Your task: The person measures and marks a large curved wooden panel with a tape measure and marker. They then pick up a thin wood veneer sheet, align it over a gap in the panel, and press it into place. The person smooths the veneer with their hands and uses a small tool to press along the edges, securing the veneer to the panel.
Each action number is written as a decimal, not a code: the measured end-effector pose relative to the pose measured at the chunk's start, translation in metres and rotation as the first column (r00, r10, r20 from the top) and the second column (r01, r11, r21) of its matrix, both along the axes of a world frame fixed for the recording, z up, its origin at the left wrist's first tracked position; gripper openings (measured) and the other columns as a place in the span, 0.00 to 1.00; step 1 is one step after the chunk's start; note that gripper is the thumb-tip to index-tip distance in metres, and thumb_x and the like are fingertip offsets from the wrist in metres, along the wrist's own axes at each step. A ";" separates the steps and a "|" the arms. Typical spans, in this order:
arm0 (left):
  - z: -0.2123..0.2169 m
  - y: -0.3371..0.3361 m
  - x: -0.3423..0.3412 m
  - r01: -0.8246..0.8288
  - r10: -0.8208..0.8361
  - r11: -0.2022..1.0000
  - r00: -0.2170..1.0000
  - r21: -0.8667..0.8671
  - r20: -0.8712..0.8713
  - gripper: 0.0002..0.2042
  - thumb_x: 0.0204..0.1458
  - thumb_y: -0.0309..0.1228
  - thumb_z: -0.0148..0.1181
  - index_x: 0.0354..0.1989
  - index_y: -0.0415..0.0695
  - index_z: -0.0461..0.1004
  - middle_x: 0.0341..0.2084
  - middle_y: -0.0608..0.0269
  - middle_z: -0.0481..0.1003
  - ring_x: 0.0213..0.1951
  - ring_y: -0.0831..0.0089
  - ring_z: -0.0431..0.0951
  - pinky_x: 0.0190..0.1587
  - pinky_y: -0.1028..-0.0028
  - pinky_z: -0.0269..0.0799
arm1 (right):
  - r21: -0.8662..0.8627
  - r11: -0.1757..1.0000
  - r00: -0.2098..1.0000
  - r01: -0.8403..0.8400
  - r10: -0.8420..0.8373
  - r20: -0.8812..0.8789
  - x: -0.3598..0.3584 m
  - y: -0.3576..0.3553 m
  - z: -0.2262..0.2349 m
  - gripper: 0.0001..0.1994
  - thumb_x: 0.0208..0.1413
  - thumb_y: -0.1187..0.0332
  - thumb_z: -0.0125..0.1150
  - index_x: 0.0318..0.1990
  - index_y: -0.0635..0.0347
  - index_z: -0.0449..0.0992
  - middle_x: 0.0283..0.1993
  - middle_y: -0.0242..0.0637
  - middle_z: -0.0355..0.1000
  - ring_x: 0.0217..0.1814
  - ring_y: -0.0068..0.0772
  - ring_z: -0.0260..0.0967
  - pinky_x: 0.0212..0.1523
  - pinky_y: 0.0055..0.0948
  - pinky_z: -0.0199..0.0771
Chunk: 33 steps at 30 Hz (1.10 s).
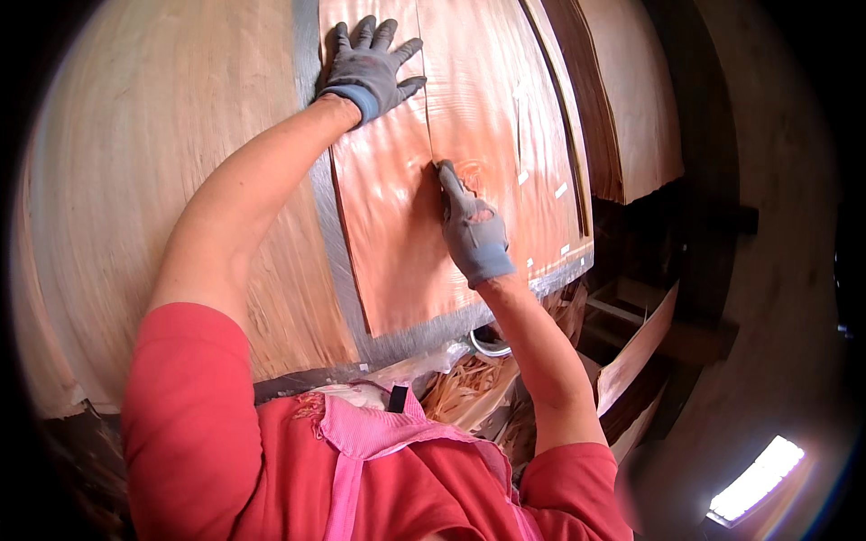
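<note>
Reddish-orange wood veneer (388,243) lies on a grey worktop (397,337) in front of the person, just right of a broad, paler wood sheet (180,207). Its face is thin-looking and shiny, rippled with light, with a swirl of grain (472,174) right beside the right fingertip. One fine dark seam (428,122) runs down from the top and ends at that finger. Small white patches (561,190) dot the right side — too small for me to read any marking. The left hand (368,74), in a grey glove with a blue cuff, lies palm down, fingers fanned wide. Lower down, the right hand (473,227), gloved too, points its index finger at the seam's end — whether it grips anything, I cannot tell. Both bare forearms reach forward from red sleeves (191,397).
</note>
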<state>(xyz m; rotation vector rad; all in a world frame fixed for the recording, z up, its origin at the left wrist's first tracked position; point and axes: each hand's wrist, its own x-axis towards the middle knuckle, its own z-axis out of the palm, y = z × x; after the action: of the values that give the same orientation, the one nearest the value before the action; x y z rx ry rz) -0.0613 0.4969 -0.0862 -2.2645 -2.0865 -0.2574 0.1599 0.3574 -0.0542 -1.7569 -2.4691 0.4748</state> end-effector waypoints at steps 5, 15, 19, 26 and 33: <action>-0.003 0.000 0.000 -0.013 0.012 1.000 0.998 -0.008 -0.059 0.31 0.58 0.61 0.44 0.69 0.69 0.56 0.71 0.60 0.53 0.72 0.57 0.47 0.69 0.44 0.40 | -0.095 0.995 0.993 -0.042 0.052 0.102 0.034 -0.036 0.009 0.30 0.58 0.75 0.47 0.68 0.39 0.58 0.34 0.48 0.75 0.32 0.55 0.74 0.32 0.46 0.74; -0.007 0.004 0.001 -0.005 0.006 1.000 0.999 0.014 -0.043 0.31 0.58 0.60 0.45 0.69 0.69 0.56 0.70 0.60 0.53 0.71 0.56 0.50 0.67 0.41 0.40 | -0.225 0.973 0.982 0.041 0.002 0.188 0.117 -0.177 0.032 0.28 0.55 0.76 0.51 0.65 0.48 0.65 0.38 0.45 0.76 0.30 0.47 0.75 0.33 0.39 0.76; -0.002 0.003 0.003 -0.002 0.001 0.999 0.999 -0.032 -0.032 0.32 0.57 0.60 0.46 0.70 0.68 0.55 0.71 0.59 0.51 0.72 0.55 0.48 0.68 0.43 0.39 | -0.325 0.920 0.976 0.217 -0.198 0.091 0.155 -0.181 0.056 0.24 0.60 0.72 0.52 0.65 0.51 0.63 0.42 0.50 0.76 0.40 0.53 0.77 0.37 0.43 0.75; 0.005 0.002 0.004 0.002 -0.007 0.998 0.996 -0.064 -0.090 0.34 0.58 0.61 0.42 0.72 0.67 0.48 0.72 0.61 0.50 0.72 0.57 0.46 0.68 0.42 0.38 | -0.006 0.860 0.852 0.510 -0.504 0.145 0.118 -0.062 0.023 0.20 0.51 0.60 0.67 0.49 0.55 0.71 0.33 0.49 0.76 0.37 0.56 0.74 0.38 0.46 0.72; 0.003 0.002 0.004 0.001 -0.005 0.999 0.995 -0.046 -0.095 0.37 0.58 0.62 0.41 0.73 0.59 0.48 0.72 0.63 0.50 0.72 0.57 0.48 0.69 0.43 0.38 | -0.065 0.820 0.817 0.568 -0.572 -0.075 0.119 -0.057 0.017 0.10 0.52 0.63 0.65 0.37 0.56 0.75 0.31 0.49 0.74 0.37 0.58 0.72 0.36 0.45 0.71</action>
<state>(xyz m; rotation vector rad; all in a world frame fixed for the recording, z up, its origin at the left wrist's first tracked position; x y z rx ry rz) -0.0576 0.4991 -0.0830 -2.2572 -2.0634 -0.1004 0.2789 0.2999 -0.0374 -2.2960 -1.7386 0.5244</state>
